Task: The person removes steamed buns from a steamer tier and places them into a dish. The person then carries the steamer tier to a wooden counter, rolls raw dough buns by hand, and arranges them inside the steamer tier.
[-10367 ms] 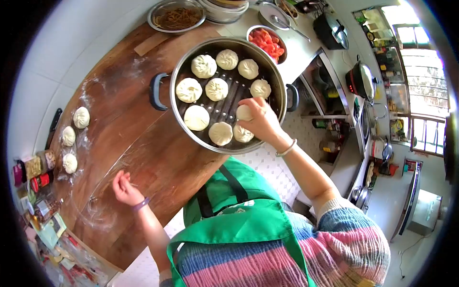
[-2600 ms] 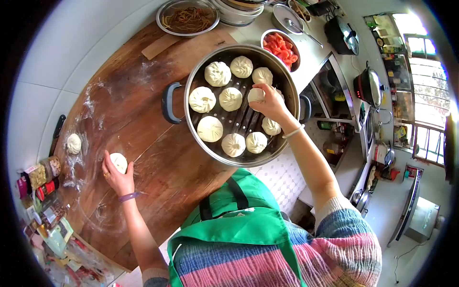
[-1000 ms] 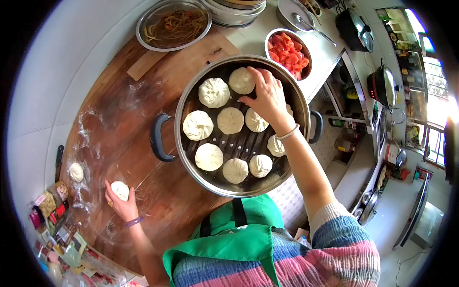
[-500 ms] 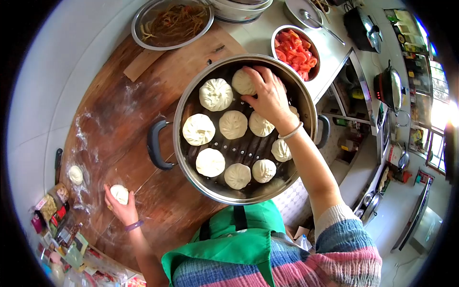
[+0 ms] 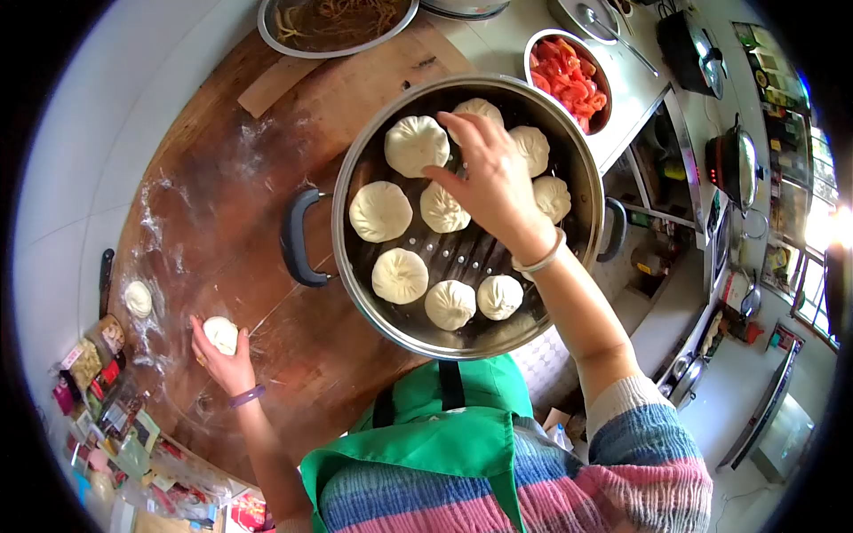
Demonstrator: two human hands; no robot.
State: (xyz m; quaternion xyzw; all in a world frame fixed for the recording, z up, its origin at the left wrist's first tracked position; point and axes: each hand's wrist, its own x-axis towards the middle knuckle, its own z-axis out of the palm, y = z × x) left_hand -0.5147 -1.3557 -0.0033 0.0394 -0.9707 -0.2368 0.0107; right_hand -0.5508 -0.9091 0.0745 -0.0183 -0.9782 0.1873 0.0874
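Note:
On the floured wooden board, my left hand (image 5: 227, 364) curls its thumb and fingers around a pleated bun (image 5: 220, 335). My right hand (image 5: 499, 185) is over the large round steamer pot (image 5: 345, 160), thumb and fingers apart with nothing gripped. Its fingertips are by the right edge of a white bun (image 5: 417, 147); whether they touch it I cannot tell. Several pleated buns sit spaced out on the pot's perforated base, among them one at the left (image 5: 380, 211) and one at the front (image 5: 450, 305). My right hand and wrist partly cover some of them.
A small dough piece (image 5: 139, 299) lies on the board (image 5: 222, 231) near a black-handled knife (image 5: 106, 269). Behind the pot stand a bowl of cut tomatoes (image 5: 569, 84) and a metal dish of shredded food (image 5: 338, 51). Packets (image 5: 98, 364) crowd the lower left.
My right hand has moved off the bun at the back of the pot, toward the left one, and its fingers have spread. The view has shifted slightly. My left hand keeps its bun.

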